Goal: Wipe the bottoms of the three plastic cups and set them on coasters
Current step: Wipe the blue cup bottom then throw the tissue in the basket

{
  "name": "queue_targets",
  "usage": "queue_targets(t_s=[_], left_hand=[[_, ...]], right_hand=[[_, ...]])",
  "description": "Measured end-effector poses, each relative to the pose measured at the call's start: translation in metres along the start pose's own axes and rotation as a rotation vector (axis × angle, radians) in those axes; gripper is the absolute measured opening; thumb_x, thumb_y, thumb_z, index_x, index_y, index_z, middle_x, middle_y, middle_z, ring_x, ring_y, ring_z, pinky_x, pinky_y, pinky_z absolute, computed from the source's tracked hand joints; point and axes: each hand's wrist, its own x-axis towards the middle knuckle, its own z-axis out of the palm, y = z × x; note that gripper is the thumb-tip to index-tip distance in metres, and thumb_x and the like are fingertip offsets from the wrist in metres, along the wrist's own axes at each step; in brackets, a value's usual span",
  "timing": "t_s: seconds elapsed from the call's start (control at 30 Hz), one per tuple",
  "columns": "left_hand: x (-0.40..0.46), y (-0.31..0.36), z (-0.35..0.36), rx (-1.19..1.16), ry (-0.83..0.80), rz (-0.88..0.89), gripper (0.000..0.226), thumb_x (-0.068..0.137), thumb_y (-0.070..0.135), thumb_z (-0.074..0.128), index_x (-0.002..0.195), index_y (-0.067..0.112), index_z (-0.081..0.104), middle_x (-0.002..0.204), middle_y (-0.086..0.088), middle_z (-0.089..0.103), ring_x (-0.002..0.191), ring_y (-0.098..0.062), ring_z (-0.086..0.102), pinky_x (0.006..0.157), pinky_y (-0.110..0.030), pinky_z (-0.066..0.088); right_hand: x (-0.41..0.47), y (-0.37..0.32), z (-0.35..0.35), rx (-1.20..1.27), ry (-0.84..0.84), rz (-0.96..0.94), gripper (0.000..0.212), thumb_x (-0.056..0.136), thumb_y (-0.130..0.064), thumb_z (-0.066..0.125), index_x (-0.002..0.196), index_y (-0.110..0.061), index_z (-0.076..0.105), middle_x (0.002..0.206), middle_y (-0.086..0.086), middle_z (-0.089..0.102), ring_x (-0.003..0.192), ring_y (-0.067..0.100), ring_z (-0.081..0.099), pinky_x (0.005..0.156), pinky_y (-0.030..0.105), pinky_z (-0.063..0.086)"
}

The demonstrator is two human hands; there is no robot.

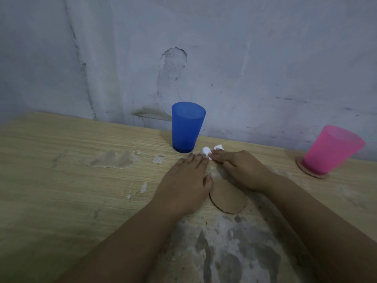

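Note:
A blue plastic cup (187, 126) stands upright on the bare wooden table near the wall. A pink plastic cup (330, 149) stands on a round cardboard coaster (306, 169) at the far right. Another cardboard coaster (228, 199) lies flat between my hands, partly under them. My left hand (186, 180) lies flat with straight fingers, touching the table and the coaster's left edge. My right hand (242, 168) has curled fingers holding a crumpled white tissue (207, 151), which sticks out past the fingertips in front of the blue cup. No third cup is in view.
The wooden table (61, 170) has worn, peeling patches at the left middle and a large grey worn area (228, 248) near me. A scuffed grey-blue wall (204, 58) rises right behind the table's far edge.

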Motion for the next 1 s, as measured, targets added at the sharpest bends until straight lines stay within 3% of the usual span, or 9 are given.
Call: queue_targets(t_s=[0.1, 0.23, 0.33, 0.37, 0.43, 0.53, 0.67, 0.77, 1.0], left_hand=[[0.000, 0.001, 0.000, -0.023, 0.007, -0.008, 0.058, 0.097, 0.040, 0.023, 0.149, 0.018, 0.017, 0.158, 0.002, 0.018, 0.144, -0.010, 0.011, 0.113, -0.025, 0.004], [0.001, 0.002, -0.003, -0.068, 0.024, -0.012, 0.057, 0.097, 0.038, 0.027, 0.149, 0.016, 0.019, 0.157, 0.001, 0.021, 0.144, -0.010, 0.013, 0.112, -0.023, 0.005], [0.000, 0.004, -0.007, -0.132, 0.061, -0.024, 0.054, 0.097, 0.032, 0.032, 0.148, 0.016, 0.023, 0.155, 0.001, 0.026, 0.142, -0.009, 0.020, 0.111, -0.021, 0.011], [0.000, 0.005, -0.008, -0.157, 0.079, -0.031, 0.053, 0.097, 0.031, 0.033, 0.148, 0.017, 0.024, 0.154, 0.002, 0.029, 0.140, -0.009, 0.024, 0.110, -0.021, 0.016], [-0.001, 0.005, -0.010, -0.207, 0.120, -0.043, 0.051, 0.097, 0.028, 0.035, 0.147, 0.018, 0.028, 0.151, 0.003, 0.035, 0.135, -0.010, 0.033, 0.106, -0.022, 0.027], [-0.001, 0.005, -0.014, -0.291, 0.191, -0.044, 0.048, 0.097, 0.025, 0.038, 0.145, 0.017, 0.033, 0.139, 0.001, 0.050, 0.122, -0.013, 0.048, 0.095, -0.023, 0.037], [0.000, 0.006, -0.020, -0.527, 0.263, -0.060, 0.043, 0.098, 0.027, 0.043, 0.140, 0.019, 0.042, 0.125, 0.005, 0.059, 0.105, 0.005, 0.052, 0.088, -0.015, 0.041], [0.001, 0.007, -0.024, -0.717, 0.312, -0.090, 0.038, 0.095, 0.028, 0.051, 0.133, 0.021, 0.052, 0.119, 0.011, 0.061, 0.094, 0.020, 0.052, 0.079, 0.000, 0.039], [0.001, 0.006, -0.029, -0.932, 0.347, -0.227, 0.022, 0.084, 0.026, 0.068, 0.105, 0.021, 0.071, 0.081, 0.012, 0.069, 0.076, 0.001, 0.062, 0.067, -0.006, 0.046]], right_hand=[[-0.015, 0.004, -0.006, -0.003, -0.010, -0.033, 0.048, 0.093, -0.012, 0.036, 0.135, -0.034, 0.046, 0.147, -0.004, 0.040, 0.134, 0.008, 0.038, 0.105, 0.012, 0.022], [-0.021, 0.010, -0.013, 0.143, 0.043, 0.096, 0.041, 0.096, -0.013, 0.037, 0.128, -0.030, 0.055, 0.140, -0.003, 0.050, 0.126, 0.013, 0.048, 0.101, 0.019, 0.033], [-0.014, 0.010, -0.017, 0.310, 0.123, 0.208, 0.033, 0.098, -0.028, 0.038, 0.123, -0.034, 0.059, 0.124, -0.009, 0.059, 0.110, 0.011, 0.056, 0.085, 0.007, 0.038], [-0.011, 0.010, -0.016, 0.496, 0.156, 0.259, 0.030, 0.097, -0.028, 0.042, 0.119, -0.028, 0.063, 0.124, -0.003, 0.060, 0.110, 0.017, 0.058, 0.088, 0.008, 0.041], [-0.006, 0.005, -0.015, 1.124, 0.166, 0.350, 0.031, 0.092, -0.018, 0.046, 0.113, -0.005, 0.065, 0.129, 0.022, 0.057, 0.120, 0.036, 0.054, 0.103, 0.036, 0.045], [-0.004, -0.001, -0.011, 1.694, 0.150, 0.286, 0.042, 0.084, -0.002, 0.033, 0.117, 0.002, 0.060, 0.118, 0.016, 0.066, 0.112, 0.026, 0.062, 0.099, 0.033, 0.048], [-0.005, -0.008, -0.010, 1.796, 0.222, 0.226, 0.031, 0.077, -0.012, 0.058, 0.105, 0.002, 0.065, 0.105, 0.016, 0.071, 0.100, 0.025, 0.068, 0.088, 0.033, 0.055], [-0.009, -0.010, -0.009, 1.711, 0.148, 0.192, 0.035, 0.075, -0.007, 0.061, 0.106, 0.007, 0.064, 0.104, 0.021, 0.070, 0.098, 0.029, 0.068, 0.084, 0.033, 0.056], [-0.010, -0.012, -0.005, 1.581, 0.120, 0.242, 0.034, 0.068, 0.001, 0.062, 0.100, 0.009, 0.066, 0.095, 0.019, 0.072, 0.085, 0.025, 0.071, 0.076, 0.029, 0.059]])
